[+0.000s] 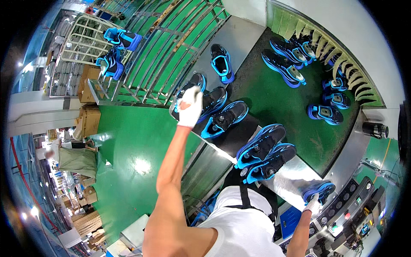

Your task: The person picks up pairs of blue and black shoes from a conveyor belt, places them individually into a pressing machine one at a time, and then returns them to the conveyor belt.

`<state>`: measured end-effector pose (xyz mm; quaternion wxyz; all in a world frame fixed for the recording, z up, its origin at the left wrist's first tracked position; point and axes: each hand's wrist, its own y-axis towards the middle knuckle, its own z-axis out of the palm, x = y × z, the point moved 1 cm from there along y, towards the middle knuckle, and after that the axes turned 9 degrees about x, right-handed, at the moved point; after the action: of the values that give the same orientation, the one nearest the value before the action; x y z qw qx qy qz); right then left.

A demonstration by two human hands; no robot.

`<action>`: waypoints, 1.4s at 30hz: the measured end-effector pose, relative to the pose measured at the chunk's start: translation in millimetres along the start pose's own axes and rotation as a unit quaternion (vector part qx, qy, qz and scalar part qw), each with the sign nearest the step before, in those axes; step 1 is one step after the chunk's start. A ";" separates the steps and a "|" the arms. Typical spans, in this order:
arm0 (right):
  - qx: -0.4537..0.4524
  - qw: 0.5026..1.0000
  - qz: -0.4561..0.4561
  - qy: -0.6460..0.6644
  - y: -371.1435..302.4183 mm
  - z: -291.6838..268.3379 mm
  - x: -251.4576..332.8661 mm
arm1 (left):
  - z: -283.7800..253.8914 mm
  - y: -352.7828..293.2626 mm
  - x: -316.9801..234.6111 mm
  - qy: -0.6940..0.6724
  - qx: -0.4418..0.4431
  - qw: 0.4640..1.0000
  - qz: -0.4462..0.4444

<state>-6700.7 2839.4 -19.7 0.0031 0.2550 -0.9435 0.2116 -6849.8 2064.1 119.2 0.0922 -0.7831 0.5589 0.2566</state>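
Note:
My left hand, in a white glove with a reddish-brown patch showing, is over the left end of the metal ledge. Its fingers look curled; what they hold, if anything, is hidden. Partly behind it are a black-and-blue sneaker and a second sneaker. My right hand, gloved too, grips another blue-and-black sneaker at the ledge's right end. Between my hands are a sneaker and a pair, the rear sneaker and the front sneaker, with round dark pieces inside their openings.
Several sneakers ride on a green conveyor belt, near a strip curtain. One sneaker stands on the metal plate beside it. A slatted metal rack is far left. A control panel and black bottle are right.

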 end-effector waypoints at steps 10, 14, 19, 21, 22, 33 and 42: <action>-0.009 1.000 0.022 0.008 -27.4 -12.9 30.4 | -30.4 -132.6 37.1 0.073 0.086 0.990 0.090; -0.089 0.995 -0.011 0.051 -9.1 5.1 5.2 | -15.2 -107.3 43.4 0.077 0.084 0.992 0.053; -0.006 0.999 0.011 0.048 -24.1 -17.5 40.7 | 13.5 -93.0 100.9 0.178 0.223 0.957 -0.052; -0.006 0.996 0.007 0.086 -12.8 -8.6 25.6 | 5.2 -65.2 79.0 0.162 0.231 0.959 0.001; -0.006 0.995 0.012 0.104 -8.1 -5.5 22.8 | -5.7 -52.2 56.8 0.142 0.232 0.962 0.017; -0.070 0.987 -0.052 0.131 30.9 33.1 -15.4 | -66.6 -34.5 -36.5 -0.057 0.183 0.974 -0.118; -0.105 0.906 -0.304 0.276 -129.7 -66.4 108.7 | -82.7 -125.5 -188.9 -0.376 0.054 0.904 -0.195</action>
<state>-6739.5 2712.6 104.7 0.3541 0.4595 -0.7983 0.1617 -6755.2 2229.8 267.1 0.3859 -0.7152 0.3320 0.4789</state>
